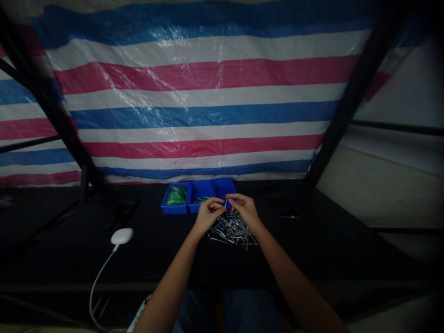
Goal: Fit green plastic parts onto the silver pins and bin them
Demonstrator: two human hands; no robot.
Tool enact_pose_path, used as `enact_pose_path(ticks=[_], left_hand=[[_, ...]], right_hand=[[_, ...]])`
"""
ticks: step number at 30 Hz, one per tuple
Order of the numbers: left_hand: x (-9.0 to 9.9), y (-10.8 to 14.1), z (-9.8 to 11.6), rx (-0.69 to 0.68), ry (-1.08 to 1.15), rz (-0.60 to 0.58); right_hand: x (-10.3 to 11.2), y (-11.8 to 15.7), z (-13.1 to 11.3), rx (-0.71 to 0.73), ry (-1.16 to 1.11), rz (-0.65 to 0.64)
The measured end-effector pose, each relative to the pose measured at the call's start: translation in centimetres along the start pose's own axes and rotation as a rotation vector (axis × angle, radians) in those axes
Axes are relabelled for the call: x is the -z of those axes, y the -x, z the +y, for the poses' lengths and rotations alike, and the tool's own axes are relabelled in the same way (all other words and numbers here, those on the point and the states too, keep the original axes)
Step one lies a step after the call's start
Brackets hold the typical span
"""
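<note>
Over a pile of loose silver screws point(231, 229), my left hand point(208, 212) and my right hand point(245, 209) are close together with fingers pinched. A thin, pale, shiny screw point(226, 202) stands nearly upright between their fingertips, and both hands appear to touch it. Its finer details are too small to make out. Just behind my hands is a row of blue bins. The left bin point(174, 210) holds a clear bag of green pieces point(176, 195). A few loose green pieces point(198, 200) lie in the middle bin point(201, 185). My right hand partly covers the right bin point(224, 184).
A white rounded device point(122, 236) with a cable lies on the black table point(152, 259) at left. A dark flat object point(282, 208) rests at right. Behind the table hangs a striped plastic sheet point(208, 115), between black frame posts point(342, 108).
</note>
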State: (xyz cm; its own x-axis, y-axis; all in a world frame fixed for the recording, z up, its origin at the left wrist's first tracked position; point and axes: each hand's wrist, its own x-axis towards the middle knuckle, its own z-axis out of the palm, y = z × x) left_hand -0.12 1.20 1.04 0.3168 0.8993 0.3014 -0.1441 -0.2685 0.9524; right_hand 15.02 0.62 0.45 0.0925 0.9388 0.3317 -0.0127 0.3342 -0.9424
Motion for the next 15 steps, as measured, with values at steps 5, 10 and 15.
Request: enact_pose_path(ticks=[5, 10, 15], left_hand=[[0.13, -0.15, -0.3, -0.013, -0.028, 0.015], [0.26, -0.28, -0.19, -0.031, -0.037, 0.064], [0.53, -0.4, 0.37, -0.051, -0.031, 0.192]], right_hand=[[0.01, 0.13, -0.61, -0.026, -0.062, 0.024], [-0.01, 0.11, -0.64, -0.029, -0.073, 0.046], [0.07, 0.03, -0.42, -0.003, -0.026, 0.032]])
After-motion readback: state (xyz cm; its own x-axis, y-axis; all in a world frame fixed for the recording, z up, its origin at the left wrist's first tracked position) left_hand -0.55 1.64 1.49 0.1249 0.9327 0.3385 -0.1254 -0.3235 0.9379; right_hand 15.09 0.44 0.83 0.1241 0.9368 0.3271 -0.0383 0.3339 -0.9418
